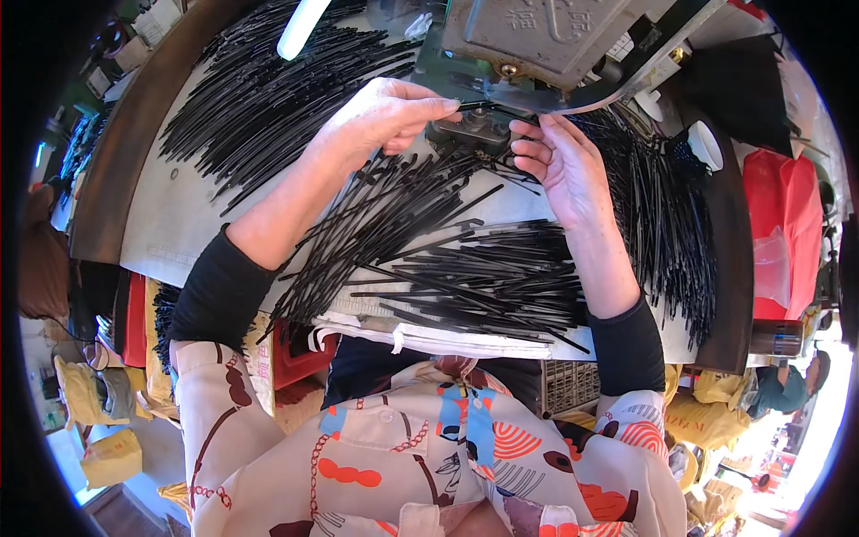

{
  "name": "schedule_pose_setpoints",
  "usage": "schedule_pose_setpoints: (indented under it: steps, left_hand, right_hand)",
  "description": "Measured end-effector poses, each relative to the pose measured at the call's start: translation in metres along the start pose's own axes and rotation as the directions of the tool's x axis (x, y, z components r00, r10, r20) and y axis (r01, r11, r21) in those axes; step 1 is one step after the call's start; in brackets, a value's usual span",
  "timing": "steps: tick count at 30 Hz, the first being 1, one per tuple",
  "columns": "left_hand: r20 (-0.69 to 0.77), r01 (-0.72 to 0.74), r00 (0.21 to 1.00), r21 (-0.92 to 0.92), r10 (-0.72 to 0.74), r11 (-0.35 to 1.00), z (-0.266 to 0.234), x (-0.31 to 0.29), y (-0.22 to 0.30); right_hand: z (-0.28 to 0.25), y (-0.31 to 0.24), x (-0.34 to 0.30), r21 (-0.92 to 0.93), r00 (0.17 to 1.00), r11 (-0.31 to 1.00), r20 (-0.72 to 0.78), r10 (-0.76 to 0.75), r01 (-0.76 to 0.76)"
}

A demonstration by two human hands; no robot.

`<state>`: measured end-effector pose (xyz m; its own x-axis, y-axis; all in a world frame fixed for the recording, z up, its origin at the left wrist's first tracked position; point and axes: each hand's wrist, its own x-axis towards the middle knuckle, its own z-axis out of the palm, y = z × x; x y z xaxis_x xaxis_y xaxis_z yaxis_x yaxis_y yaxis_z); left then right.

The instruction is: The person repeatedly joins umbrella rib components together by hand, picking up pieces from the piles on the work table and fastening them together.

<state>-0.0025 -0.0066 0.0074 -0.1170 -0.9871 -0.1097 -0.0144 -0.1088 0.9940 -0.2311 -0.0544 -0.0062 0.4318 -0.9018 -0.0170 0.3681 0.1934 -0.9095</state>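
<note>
A thin black strip (474, 105) stretches between my hands under the head of a grey-green machine (537, 36). My left hand (389, 116) pinches its left part between thumb and forefinger. At the other end, my right hand (564, 166) pinches it with thumb and forefinger, the other fingers curled loosely. The strip passes close to a small metal fixture (479, 130); whether it touches this I cannot tell. Many similar black strips lie in a middle pile (385, 210) below my hands and in a front pile (492, 268) nearer my body.
More black strips fill a far-left pile (268, 98) and a right pile (658, 210) on the pale table (152, 219). A curved metal bar (644, 76) hangs by the machine. A white lamp tube (302, 27) is above. Red bags (783, 224) stand beyond the right edge.
</note>
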Motion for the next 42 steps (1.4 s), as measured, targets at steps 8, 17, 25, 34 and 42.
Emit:
schedule_pose_setpoints:
  steps: [8,17,25,34,42]
  left_hand:
    - [-0.012,-0.002,1.000,0.032,0.002,0.999,0.000,0.003,0.002]
    - [0.039,-0.023,0.999,-0.009,0.024,1.000,-0.002,-0.003,0.005]
    - [0.177,0.039,0.983,-0.008,-0.037,0.999,-0.014,-0.003,0.001]
    - [0.198,0.030,0.980,0.016,-0.033,0.999,-0.016,-0.004,0.003]
    - [0.295,0.079,0.953,0.004,-0.076,0.997,-0.016,-0.005,0.002]
  right_hand:
    - [-0.005,0.000,0.004,0.013,0.999,0.999,0.002,0.032,-0.033]
    - [-0.005,-0.004,0.000,0.051,0.998,0.998,0.056,-0.039,0.036]
    - [-0.008,-0.010,-0.004,-0.106,0.998,0.992,0.020,-0.062,0.064]
    - [-0.003,-0.019,-0.013,-0.228,0.997,0.971,0.014,-0.073,0.074]
    - [-0.013,-0.032,-0.023,-0.617,0.989,0.780,0.149,-0.014,0.104]
